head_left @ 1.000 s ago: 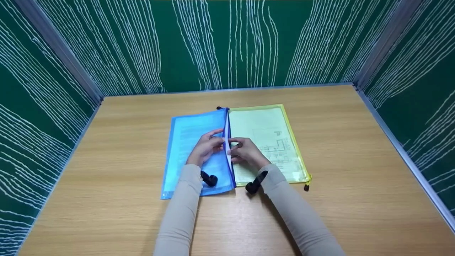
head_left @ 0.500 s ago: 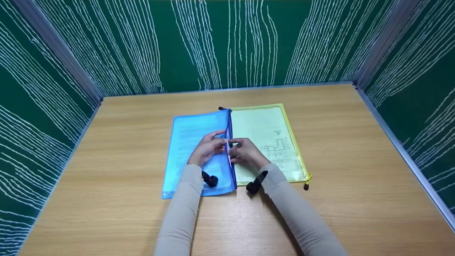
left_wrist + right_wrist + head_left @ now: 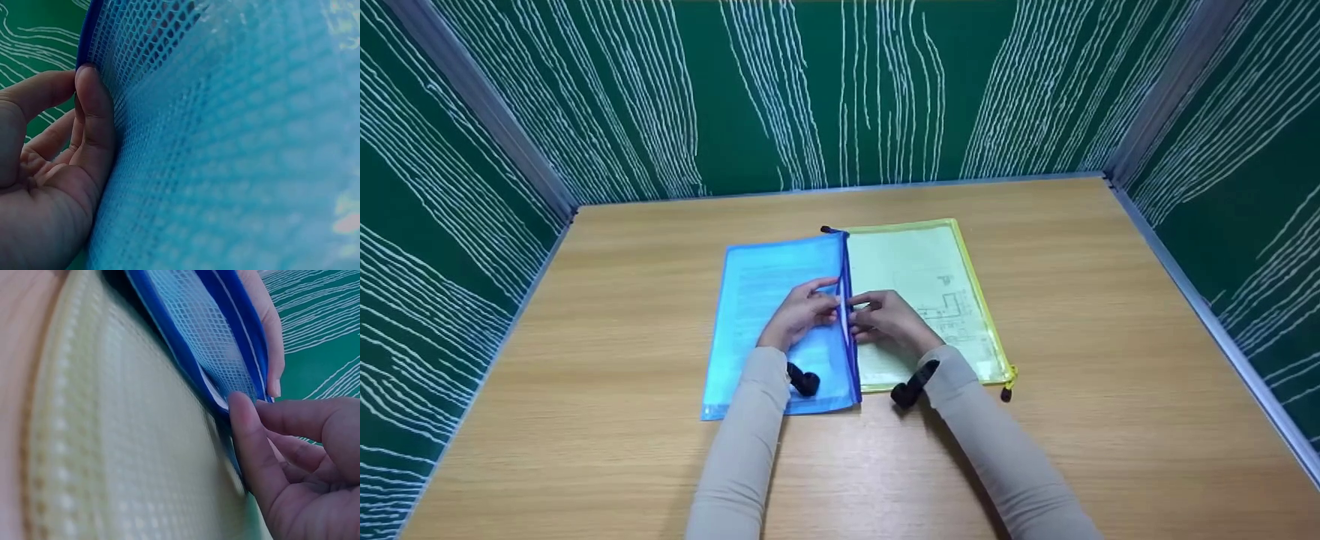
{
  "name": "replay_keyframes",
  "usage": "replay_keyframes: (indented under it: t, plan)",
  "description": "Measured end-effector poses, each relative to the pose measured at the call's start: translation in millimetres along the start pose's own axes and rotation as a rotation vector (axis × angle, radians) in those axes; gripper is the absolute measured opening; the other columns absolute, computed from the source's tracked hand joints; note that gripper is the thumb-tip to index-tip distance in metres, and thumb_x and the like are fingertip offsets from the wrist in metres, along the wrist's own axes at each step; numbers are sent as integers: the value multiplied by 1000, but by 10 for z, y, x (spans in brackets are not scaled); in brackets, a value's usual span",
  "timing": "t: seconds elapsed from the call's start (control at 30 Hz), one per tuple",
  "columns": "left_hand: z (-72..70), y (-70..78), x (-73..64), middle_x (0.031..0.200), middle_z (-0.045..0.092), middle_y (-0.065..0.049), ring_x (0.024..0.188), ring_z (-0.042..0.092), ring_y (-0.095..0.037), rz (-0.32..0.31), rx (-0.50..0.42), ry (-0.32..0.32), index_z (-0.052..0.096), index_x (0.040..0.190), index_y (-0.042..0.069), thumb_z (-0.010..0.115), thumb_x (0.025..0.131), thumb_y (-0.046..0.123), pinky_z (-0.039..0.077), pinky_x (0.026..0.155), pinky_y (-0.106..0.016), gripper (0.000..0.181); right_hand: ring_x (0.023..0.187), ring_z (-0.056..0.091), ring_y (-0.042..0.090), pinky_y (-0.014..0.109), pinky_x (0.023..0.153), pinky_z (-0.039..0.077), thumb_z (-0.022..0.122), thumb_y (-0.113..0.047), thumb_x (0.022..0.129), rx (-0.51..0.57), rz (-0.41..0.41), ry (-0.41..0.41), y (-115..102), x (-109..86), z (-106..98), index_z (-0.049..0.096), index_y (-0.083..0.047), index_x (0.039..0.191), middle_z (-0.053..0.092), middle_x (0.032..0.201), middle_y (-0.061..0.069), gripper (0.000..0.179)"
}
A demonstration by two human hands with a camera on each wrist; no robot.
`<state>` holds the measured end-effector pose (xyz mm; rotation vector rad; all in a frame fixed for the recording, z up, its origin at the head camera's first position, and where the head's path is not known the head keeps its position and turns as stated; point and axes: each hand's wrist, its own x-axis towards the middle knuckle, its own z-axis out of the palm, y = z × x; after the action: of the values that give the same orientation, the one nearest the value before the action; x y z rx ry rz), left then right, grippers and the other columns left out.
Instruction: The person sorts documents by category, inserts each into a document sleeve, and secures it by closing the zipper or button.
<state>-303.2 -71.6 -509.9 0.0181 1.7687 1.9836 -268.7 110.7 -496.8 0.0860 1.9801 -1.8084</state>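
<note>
A blue mesh zip pouch (image 3: 765, 277) with a sheet inside lies flat, overlapping a yellow mesh zip pouch (image 3: 911, 259) to its right. Its dark blue zip edge faces right and gapes partway, with a white paper edge (image 3: 212, 387) showing in the mouth. My left hand (image 3: 802, 311) rests over the blue pouch and pinches one lip of the opening between thumb and finger. Opposite it, my right hand (image 3: 889, 319) is above the yellow pouch, thumb and index finger pinching the blue pouch's other lip. The right fingertips are partly hidden behind the thumb.
A wooden table (image 3: 585, 337) carries both pouches. Green panels (image 3: 877, 97) with white wavy lines wall it in at the back and sides. The yellow pouch's zip pull (image 3: 1007, 391) hangs past its lower right corner. Black wrist cameras (image 3: 913, 386) sit at both cuffs.
My right hand has shifted slightly right. The blue pouch's zip edge has also moved a little right, and its mouth narrowed, then parted slightly. Less white paper shows than a second ago.
</note>
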Motion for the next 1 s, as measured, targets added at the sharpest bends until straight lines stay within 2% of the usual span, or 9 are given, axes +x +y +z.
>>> replay_keyframes:
  t: [0.17, 0.3, 0.5, 0.63, 0.7, 0.8, 0.9, 1.0]
  plan:
    - [46, 16, 7, 80, 60, -5, 64, 60, -13, 10, 38, -10, 47, 141, 7, 60, 91, 2, 55, 64, -25, 52, 67, 65, 14, 27, 64, 59, 56, -1, 90, -5, -14, -10, -14, -24, -66, 56, 2, 129, 66, 79, 8, 39]
    - [99, 40, 4, 76, 60, -4, 62, 60, -12, 6, 114, 6, 47, 140, 5, 63, 90, 3, 54, 59, -23, 52, 67, 64, 15, 27, 65, 58, 55, -2, 90, -16, -17, -2, -37, -45, -122, 57, 1, 128, 65, 81, 8, 38]
    - [136, 129, -17, 84, 59, -5, 62, 62, -12, -15, 341, 10, 47, 140, 6, 64, 91, 15, 54, 59, -23, 52, 72, 66, 16, 27, 67, 58, 56, -9, 93, -102, -41, -16, -74, -53, -233, 56, -2, 130, 66, 90, 10, 38]
    - [115, 190, -23, 91, 60, -8, 66, 63, -14, 24, 533, 6, 48, 140, 8, 63, 93, 22, 55, 63, -26, 51, 80, 67, 16, 28, 71, 58, 54, -11, 95, -184, -72, -25, -92, -44, -327, 55, -2, 133, 67, 102, 14, 39]
    - [94, 215, -5, 97, 62, -10, 73, 64, -17, 60, 640, 17, 50, 139, 9, 62, 93, 24, 55, 67, -29, 50, 85, 67, 16, 28, 74, 58, 54, -12, 96, -206, -79, -21, -109, -43, -373, 54, -3, 133, 66, 109, 16, 39]
    - [60, 253, 31, 112, 63, -13, 95, 62, -21, 119, 799, 45, 51, 138, 9, 62, 93, 27, 53, 84, -35, 49, 91, 66, 18, 30, 79, 58, 54, -14, 96, -218, -79, -8, -132, -36, -439, 54, -4, 134, 64, 115, 18, 39]
    - [24, 285, 68, 127, 55, -15, 117, 54, -26, 155, 914, 63, 48, 141, 9, 61, 94, 29, 45, 101, -40, 52, 95, 66, 20, 31, 83, 57, 56, -16, 96, -245, -72, 15, -157, -19, -491, 54, -5, 134, 63, 118, 17, 39]
    - [-9, 310, 90, 140, 45, -18, 132, 42, -31, 155, 999, 77, 42, 146, 11, 59, 95, 30, 37, 111, -44, 57, 98, 64, 21, 32, 85, 56, 56, -18, 97, -302, -71, 37, -177, 5, -531, 55, -6, 134, 61, 119, 16, 39]
